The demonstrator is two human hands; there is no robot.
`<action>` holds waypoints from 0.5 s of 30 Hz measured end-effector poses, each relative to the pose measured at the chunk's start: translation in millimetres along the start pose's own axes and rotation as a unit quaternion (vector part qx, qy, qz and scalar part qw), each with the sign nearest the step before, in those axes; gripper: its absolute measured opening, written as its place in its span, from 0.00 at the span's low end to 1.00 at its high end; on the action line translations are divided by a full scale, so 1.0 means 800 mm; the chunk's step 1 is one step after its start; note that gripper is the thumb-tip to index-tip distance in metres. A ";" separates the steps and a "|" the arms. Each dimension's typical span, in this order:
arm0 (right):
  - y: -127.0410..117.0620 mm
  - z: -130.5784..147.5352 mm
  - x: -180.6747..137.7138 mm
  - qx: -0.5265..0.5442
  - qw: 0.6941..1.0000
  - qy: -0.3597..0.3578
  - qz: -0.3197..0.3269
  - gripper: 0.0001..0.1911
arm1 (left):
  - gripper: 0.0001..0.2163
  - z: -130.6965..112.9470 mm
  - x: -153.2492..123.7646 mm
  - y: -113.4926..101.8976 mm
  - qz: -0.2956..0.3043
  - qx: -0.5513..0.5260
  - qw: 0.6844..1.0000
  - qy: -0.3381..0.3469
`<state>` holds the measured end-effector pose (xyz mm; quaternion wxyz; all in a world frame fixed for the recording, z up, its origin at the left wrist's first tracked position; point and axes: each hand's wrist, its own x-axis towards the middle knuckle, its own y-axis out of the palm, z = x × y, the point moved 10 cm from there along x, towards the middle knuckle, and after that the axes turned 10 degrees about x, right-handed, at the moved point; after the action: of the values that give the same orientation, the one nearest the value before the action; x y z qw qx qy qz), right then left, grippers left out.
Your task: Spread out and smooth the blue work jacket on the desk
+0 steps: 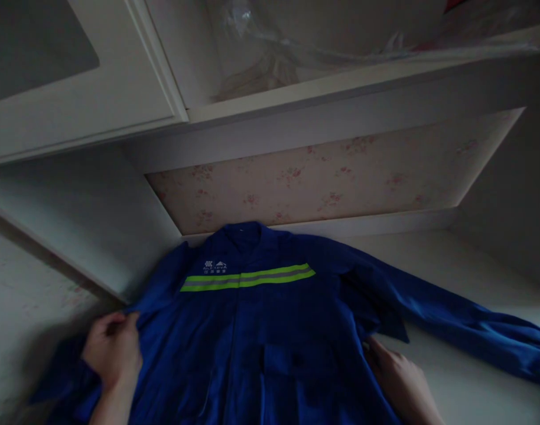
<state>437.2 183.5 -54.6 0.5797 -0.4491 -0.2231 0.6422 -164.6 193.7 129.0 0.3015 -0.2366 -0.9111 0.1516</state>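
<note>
Blue work jacket [270,330] lies flat, front up, on white surface [451,260], lower centre of frame. Collar points toward floral back panel [332,183]; long axis runs away from viewer. One sleeve stretches to right edge. Left hand [113,348] pinches fabric at jacket's left side; right hand [400,378] rests open on right side.
</note>
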 end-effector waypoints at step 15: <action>0.001 -0.003 0.002 -0.004 1.000 -0.008 -0.020 0.25 | 0.11 0.088 -0.181 0.088 0.260 -0.200 0.871 -0.366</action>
<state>439.0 184.0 -56.9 0.5888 -0.4420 -0.2389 0.6331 -81.7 168.1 -24.2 -0.1573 -0.4476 -0.8728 0.1149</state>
